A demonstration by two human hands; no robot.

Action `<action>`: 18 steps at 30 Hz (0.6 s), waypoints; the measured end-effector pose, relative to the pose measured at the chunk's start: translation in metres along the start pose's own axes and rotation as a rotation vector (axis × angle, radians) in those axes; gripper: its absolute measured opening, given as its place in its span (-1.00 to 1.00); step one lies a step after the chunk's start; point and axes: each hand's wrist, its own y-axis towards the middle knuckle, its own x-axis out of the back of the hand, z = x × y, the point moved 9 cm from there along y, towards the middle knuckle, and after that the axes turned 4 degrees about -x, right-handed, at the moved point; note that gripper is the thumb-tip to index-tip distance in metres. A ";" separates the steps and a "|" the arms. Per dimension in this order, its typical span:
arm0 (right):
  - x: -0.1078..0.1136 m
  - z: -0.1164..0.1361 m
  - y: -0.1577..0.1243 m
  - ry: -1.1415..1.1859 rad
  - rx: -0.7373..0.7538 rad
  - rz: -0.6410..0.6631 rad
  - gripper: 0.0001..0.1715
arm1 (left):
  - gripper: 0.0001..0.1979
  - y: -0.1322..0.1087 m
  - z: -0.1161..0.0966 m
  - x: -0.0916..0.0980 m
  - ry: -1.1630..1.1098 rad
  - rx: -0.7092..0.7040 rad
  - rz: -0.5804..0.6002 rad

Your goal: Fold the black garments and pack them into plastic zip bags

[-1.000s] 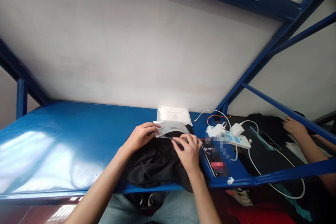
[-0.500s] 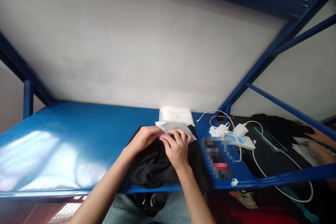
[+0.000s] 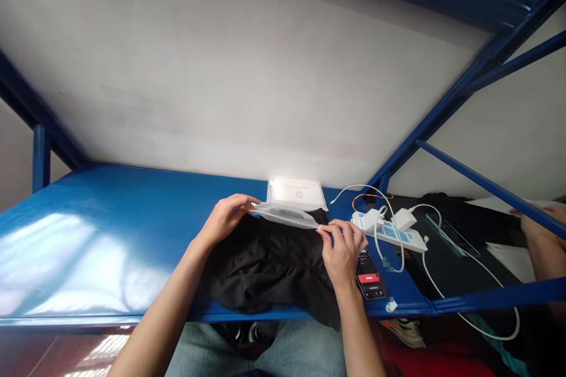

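Note:
A translucent plastic bag (image 3: 287, 215) is stretched between my hands, above a crumpled black cloth (image 3: 265, 274) that looks like a garment. The fingertips of my left hand (image 3: 229, 218) pinch the bag's left end. At its right end my right hand (image 3: 341, 249) grips the corner between thumb and fingers. Both hands are closed on the bag. Behind it, a flat white packet (image 3: 297, 193) lies near the wall. Beside my right hand is a phone (image 3: 369, 280) with a lit screen, partly hidden by that hand.
A white power strip (image 3: 413, 240) with plugged-in chargers and white cables lies to the right. Blue metal bars (image 3: 469, 179) frame the blue table (image 3: 145, 212). On the dark neighbouring table, another person's arm (image 3: 542, 241) is near white sheets and a second phone (image 3: 451, 234).
My hands have moved apart, the right one rightward, spreading the bag between them. More of the black cloth shows. The other person's arm at the right has shifted.

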 end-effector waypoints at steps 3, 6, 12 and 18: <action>-0.001 -0.001 0.004 0.087 -0.010 0.048 -0.79 | -0.76 0.000 0.006 0.007 -0.040 0.048 -0.033; -0.013 0.013 0.013 0.199 0.020 0.155 -0.83 | -0.80 0.000 0.011 0.013 -0.154 0.098 -0.097; -0.061 0.067 0.035 0.238 0.188 0.528 -0.30 | -0.78 -0.001 0.014 0.021 -0.346 0.124 -0.161; -0.109 0.111 0.055 0.123 0.229 0.659 -0.19 | -0.78 -0.005 0.017 0.049 -0.318 0.074 -0.356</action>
